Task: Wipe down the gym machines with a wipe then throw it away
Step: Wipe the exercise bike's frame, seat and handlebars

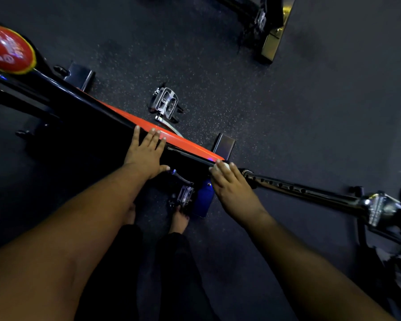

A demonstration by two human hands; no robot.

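**Both hands on the bike frame, wipe under the right**

Head view: a spin bike (116, 117) runs slantwise from the upper left of the frame to the right edge, its black frame topped by an orange panel (171, 135). At far left sits a red round cap (8, 49) with white lettering, too blurred to read.

The left hand (146, 154) lies flat at centre frame, fingers straight and spread, fingertips on the edge of the orange panel, thumb out to the side; it grasps nothing.

The right hand (229, 184) sits just right of centre, where the frame meets a black post with a row of holes (287, 187). Its fingers lie fairly straight over a white wipe (225, 166), pressing it to the frame; only a small patch of wipe shows past the fingertips.

A silver pedal (166, 104) lies above the frame, a second pedal (185, 195) below it beside a blue part (205, 200). Two bare feet stand on the dark speckled floor (287, 112) at lower centre. Another machine's base (270, 42) shows at the top.
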